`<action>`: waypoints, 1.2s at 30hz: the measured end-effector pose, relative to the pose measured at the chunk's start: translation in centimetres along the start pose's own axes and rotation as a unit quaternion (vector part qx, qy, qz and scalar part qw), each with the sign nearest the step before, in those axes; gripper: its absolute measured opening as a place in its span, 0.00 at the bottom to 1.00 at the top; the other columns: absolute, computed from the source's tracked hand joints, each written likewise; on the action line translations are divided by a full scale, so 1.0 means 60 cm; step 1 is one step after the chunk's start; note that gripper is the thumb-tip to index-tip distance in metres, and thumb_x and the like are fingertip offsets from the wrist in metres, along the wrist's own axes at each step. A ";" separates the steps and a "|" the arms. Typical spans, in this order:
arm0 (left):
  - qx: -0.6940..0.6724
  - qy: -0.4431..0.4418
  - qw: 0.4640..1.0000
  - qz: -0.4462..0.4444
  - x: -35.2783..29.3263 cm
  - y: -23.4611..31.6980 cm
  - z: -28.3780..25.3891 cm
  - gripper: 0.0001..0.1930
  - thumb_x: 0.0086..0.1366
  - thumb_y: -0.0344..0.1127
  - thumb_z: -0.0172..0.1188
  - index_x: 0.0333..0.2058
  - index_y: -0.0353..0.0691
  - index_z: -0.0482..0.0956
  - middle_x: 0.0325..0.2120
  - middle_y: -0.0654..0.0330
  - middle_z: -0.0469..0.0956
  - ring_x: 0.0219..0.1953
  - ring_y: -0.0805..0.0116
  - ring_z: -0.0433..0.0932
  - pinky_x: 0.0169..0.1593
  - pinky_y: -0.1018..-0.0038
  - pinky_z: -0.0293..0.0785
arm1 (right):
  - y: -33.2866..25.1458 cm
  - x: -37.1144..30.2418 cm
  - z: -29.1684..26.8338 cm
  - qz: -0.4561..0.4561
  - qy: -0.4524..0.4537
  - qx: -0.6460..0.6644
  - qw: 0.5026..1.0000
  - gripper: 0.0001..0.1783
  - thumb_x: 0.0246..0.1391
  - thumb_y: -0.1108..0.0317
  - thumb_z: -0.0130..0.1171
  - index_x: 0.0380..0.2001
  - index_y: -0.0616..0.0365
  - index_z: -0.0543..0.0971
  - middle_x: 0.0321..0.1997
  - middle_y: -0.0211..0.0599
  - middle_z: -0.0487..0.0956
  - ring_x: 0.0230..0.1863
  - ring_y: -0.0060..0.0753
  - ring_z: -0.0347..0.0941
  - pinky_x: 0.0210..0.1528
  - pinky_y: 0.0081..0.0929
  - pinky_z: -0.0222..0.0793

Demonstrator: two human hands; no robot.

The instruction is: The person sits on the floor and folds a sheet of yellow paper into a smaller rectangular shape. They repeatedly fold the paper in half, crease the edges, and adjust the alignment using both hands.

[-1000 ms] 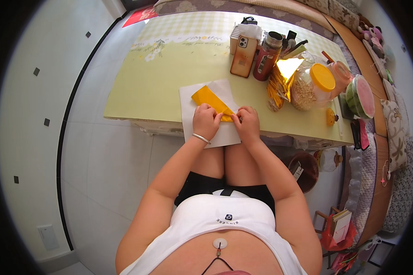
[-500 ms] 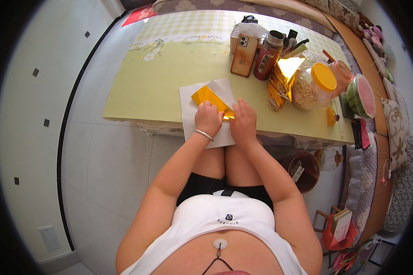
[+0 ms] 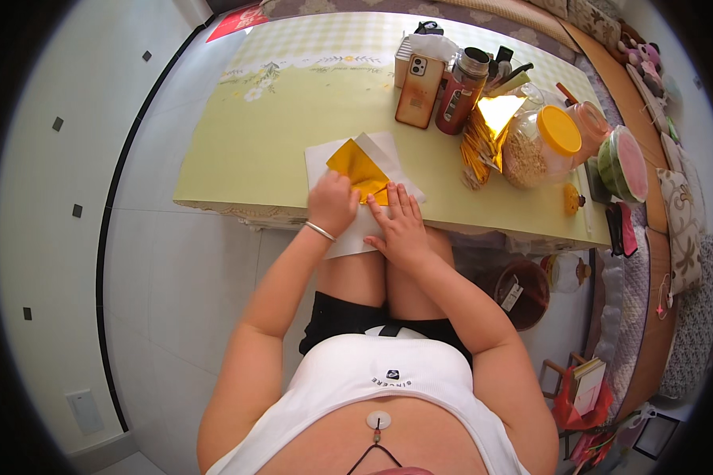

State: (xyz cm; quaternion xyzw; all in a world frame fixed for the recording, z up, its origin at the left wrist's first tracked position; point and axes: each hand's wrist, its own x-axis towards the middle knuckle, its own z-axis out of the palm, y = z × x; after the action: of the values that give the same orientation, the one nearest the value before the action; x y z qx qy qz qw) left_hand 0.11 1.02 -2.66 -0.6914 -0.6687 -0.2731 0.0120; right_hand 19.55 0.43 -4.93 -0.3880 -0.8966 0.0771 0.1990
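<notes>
The left hand (image 3: 333, 204) curls at the left edge of the shiny, creased gold paper (image 3: 358, 168), fingertips hidden, so I cannot tell if it pinches, while the right hand (image 3: 402, 229) spreads over the sheet's lower right corner. Under it, white paper (image 3: 316, 162) overhangs the front edge of a pale green table (image 3: 245, 150) bearing a phone (image 3: 420, 91), flask (image 3: 461, 93) and jar (image 3: 524, 157). Grey floor tiles (image 3: 182, 277) lie left, a patterned cushion (image 3: 680, 229) far right

Gold sheet (image 3: 360, 168), seemingly folded, lies on white paper (image 3: 318, 161).
</notes>
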 end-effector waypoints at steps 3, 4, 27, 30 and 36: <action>0.006 0.043 0.998 0.035 0.010 -0.042 -0.040 0.11 0.51 0.32 0.66 0.34 0.38 0.78 0.38 0.52 0.78 0.43 0.50 0.76 0.47 0.55 0.72 | -0.002 0.006 -0.014 0.002 -0.028 -0.004 1.000 0.46 0.46 0.46 0.70 0.69 0.36 0.65 0.74 0.61 0.53 0.76 0.60 0.45 0.74 0.56 0.40; 0.006 0.041 0.996 0.074 0.013 -0.055 -0.053 0.14 0.50 0.31 0.65 0.37 0.39 0.78 0.41 0.52 0.78 0.46 0.51 0.76 0.50 0.55 0.71 | -0.002 0.008 -0.020 -0.007 -0.038 0.000 0.999 0.45 0.46 0.46 0.70 0.68 0.36 0.66 0.74 0.61 0.53 0.76 0.60 0.46 0.74 0.57 0.40; 0.006 -0.080 0.954 0.289 -0.040 -0.062 -0.063 0.23 0.52 0.24 0.58 0.50 0.39 0.80 0.55 0.52 0.77 0.60 0.57 0.74 0.64 0.58 0.68 | 0.044 0.040 -0.031 -0.123 0.071 0.132 0.981 0.14 0.48 0.72 0.63 0.41 0.49 0.83 0.54 0.46 0.78 0.59 0.55 0.72 0.64 0.47 0.66; -0.027 -0.048 0.961 0.270 -0.038 -0.075 -0.054 0.19 0.53 0.22 0.57 0.45 0.39 0.82 0.52 0.52 0.79 0.59 0.57 0.75 0.61 0.60 0.71 | 0.029 0.046 -0.030 -0.090 0.076 0.140 0.983 0.11 0.47 0.70 0.65 0.37 0.52 0.82 0.52 0.45 0.78 0.60 0.55 0.71 0.65 0.48 0.65; -0.243 -0.061 0.958 0.137 -0.013 -0.082 -0.036 0.11 0.53 0.19 0.60 0.36 0.36 0.82 0.42 0.54 0.82 0.49 0.55 0.78 0.54 0.64 0.74 | -0.021 0.057 -0.011 0.004 0.120 0.104 0.987 0.09 0.45 0.67 0.68 0.29 0.56 0.78 0.42 0.41 0.75 0.51 0.49 0.70 0.58 0.47 0.65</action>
State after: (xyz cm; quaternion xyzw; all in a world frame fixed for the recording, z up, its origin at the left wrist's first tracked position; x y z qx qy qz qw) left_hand -5.24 -0.01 -2.85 -0.7738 -0.4806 -0.3803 -0.1599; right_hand 16.87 2.06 -2.97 -0.3747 -0.8521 0.1237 0.3439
